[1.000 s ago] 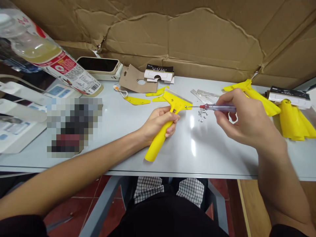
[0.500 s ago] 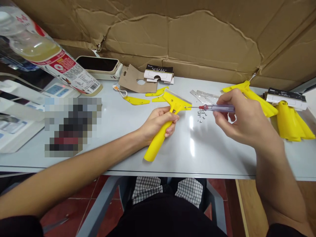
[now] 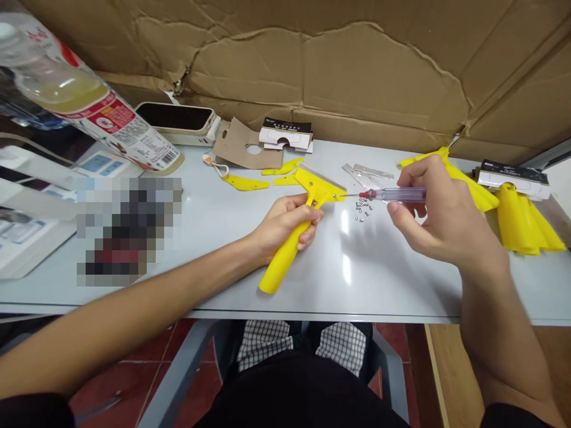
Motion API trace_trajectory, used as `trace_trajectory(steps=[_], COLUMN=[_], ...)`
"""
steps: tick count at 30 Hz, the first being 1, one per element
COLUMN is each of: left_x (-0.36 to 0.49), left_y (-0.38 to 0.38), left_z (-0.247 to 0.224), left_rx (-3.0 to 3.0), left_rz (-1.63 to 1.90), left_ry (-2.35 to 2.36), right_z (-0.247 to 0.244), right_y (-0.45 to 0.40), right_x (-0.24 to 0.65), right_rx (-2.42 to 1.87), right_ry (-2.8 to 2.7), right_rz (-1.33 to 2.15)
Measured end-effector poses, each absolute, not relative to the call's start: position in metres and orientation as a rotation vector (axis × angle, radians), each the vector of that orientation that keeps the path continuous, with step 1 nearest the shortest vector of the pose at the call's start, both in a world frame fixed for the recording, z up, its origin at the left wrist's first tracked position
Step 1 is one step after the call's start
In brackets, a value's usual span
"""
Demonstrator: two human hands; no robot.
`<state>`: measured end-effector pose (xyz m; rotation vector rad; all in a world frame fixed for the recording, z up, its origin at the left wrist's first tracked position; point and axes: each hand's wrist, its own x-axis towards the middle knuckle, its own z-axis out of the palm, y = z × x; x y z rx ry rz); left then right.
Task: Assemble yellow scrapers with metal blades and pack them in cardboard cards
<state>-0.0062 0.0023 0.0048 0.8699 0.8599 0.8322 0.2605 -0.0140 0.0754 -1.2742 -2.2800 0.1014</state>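
My left hand [image 3: 292, 223] is wrapped round the neck of a yellow scraper [image 3: 282, 261], whose wide head with a metal blade points up and right. My right hand [image 3: 432, 214] holds a screwdriver [image 3: 397, 194] with a clear purple handle between thumb and fingers. The screwdriver's tip touches a screw at the right end of the scraper head. Small screws and nuts [image 3: 362, 208] lie on the table just beyond, beside loose metal blades [image 3: 368, 175]. Flat yellow plastic pieces [image 3: 247, 182] rest left of the scraper head.
A tilted drink bottle [image 3: 107, 113], a phone [image 3: 176, 116] and a white power strip [image 3: 27, 220] stand at the left. Opened cardboard [image 3: 247, 148] and a small box [image 3: 286, 132] lie at the back. More yellow scrapers [image 3: 520, 223] and another box [image 3: 513, 178] are at the right.
The view has shifted very slightly. My right fingers have changed their hold a little on the screwdriver handle, and its tip remains at the screw.
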Motion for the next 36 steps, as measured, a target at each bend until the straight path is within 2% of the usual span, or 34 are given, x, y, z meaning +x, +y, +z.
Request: trace_trajectory(steps=[10, 18, 36], left_x=[-0.0092, -0.0085, -0.0082], left_y=[0.0014, 0.0025, 0.0009], left_z=[0.0008, 0.0014, 0.0006], left_rx=[0.863, 0.873, 0.916], left_rz=[0.819, 0.809, 0.805], left_ry=[0.851, 0.857, 0.889], right_z=[0.0739, 0.0753, 0.0722], right_y=[-0.0074, -0.0147, -0.0110], right_x=[0.2632, 0.2610, 0.2649], right_rx=[-1.281, -1.252, -1.316], right_ry=[-2.325, -2.311, -2.298], right_rz=[-0.088, 0.166, -0.204])
